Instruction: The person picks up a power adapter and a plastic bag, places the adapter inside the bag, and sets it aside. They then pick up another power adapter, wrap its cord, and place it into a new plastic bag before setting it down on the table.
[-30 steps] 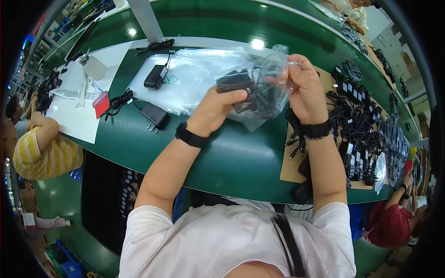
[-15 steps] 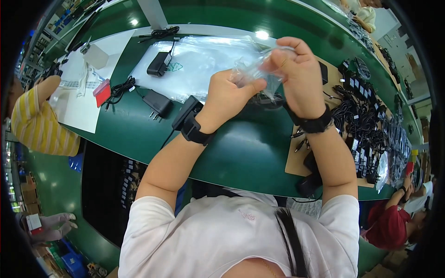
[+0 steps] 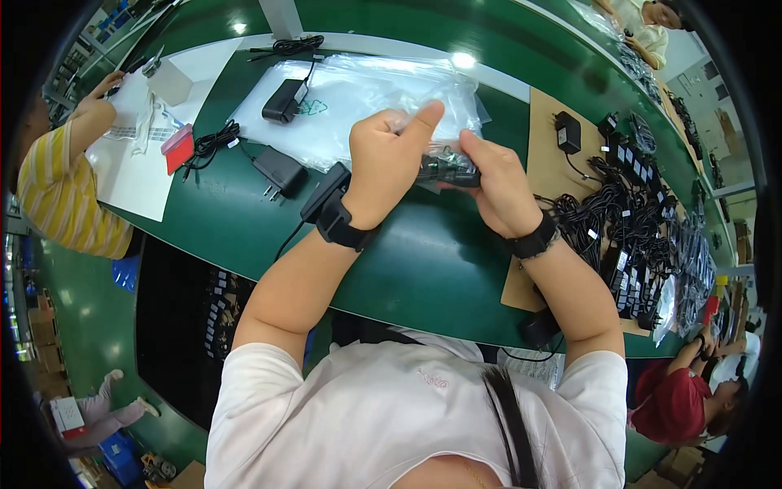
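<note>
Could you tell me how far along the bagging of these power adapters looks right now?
Done: none clearly; whether any lie finished is hard to tell. In hand: the left hand and right hand pinch a clear bag with a black adapter inside. Left: loose adapters on the green table, a stack of empty bags, and a pile of black adapters.

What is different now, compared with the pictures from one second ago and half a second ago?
The clear bag with the black adapter, spread wide between both hands before, is now folded small. The left hand and right hand moved closer and pinch it together. The stack of clear bags and the loose adapter on the green table stayed.
</note>
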`<state>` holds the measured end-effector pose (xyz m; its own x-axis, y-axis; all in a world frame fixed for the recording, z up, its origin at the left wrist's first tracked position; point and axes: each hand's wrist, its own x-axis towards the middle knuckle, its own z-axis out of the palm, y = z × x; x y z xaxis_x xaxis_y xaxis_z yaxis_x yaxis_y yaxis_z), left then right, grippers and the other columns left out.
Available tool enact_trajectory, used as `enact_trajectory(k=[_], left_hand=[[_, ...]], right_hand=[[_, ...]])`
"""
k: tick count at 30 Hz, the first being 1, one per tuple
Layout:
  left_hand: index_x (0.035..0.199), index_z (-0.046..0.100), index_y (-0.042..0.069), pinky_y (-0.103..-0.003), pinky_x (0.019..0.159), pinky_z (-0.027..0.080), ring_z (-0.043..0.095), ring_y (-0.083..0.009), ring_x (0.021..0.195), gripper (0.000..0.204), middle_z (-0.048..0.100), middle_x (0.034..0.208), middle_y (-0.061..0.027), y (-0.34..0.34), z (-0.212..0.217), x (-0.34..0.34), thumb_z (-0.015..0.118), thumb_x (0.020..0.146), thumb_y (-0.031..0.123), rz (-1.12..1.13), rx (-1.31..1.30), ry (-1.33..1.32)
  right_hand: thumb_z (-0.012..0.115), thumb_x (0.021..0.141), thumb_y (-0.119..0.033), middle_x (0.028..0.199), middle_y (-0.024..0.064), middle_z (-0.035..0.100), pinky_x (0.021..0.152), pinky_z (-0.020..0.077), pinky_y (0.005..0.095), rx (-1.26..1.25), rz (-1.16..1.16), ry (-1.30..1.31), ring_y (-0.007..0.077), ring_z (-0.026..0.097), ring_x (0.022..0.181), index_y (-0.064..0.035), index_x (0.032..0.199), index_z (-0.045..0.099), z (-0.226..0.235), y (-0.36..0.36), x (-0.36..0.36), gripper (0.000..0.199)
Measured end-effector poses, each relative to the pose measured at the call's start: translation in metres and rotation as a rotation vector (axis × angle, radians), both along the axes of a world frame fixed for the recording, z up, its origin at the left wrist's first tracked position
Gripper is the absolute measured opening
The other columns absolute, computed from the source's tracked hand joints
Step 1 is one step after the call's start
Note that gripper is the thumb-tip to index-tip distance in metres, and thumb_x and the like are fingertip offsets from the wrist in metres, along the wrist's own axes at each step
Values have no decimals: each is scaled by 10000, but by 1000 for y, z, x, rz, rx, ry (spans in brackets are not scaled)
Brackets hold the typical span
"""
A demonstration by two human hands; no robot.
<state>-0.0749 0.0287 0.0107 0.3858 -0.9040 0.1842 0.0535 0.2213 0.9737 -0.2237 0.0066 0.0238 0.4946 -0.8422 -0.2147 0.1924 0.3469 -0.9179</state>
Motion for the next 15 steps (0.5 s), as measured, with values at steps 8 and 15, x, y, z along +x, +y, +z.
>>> enact_trajectory(k=[8,15], left_hand=[[933,532,-4,-296,618,477,581,-138,733,233,589,841,-59,-9,2,8,584,835,200,-465,357,629],[712,518,34,-244,509,427,516,-85,583,163,551,672,-23,-10,-7,2,633,788,122,-232,168,491]], right_hand=[[485,885,-100,1119,109,561,838,390,243,-791,-129,245,141,520,976,87,885,617,-1,3,-10,229],[550,841,-114,1047,97,556,793,397,230,-527,-48,144,124,510,948,-19,1170,499,-5,0,-20,346]])
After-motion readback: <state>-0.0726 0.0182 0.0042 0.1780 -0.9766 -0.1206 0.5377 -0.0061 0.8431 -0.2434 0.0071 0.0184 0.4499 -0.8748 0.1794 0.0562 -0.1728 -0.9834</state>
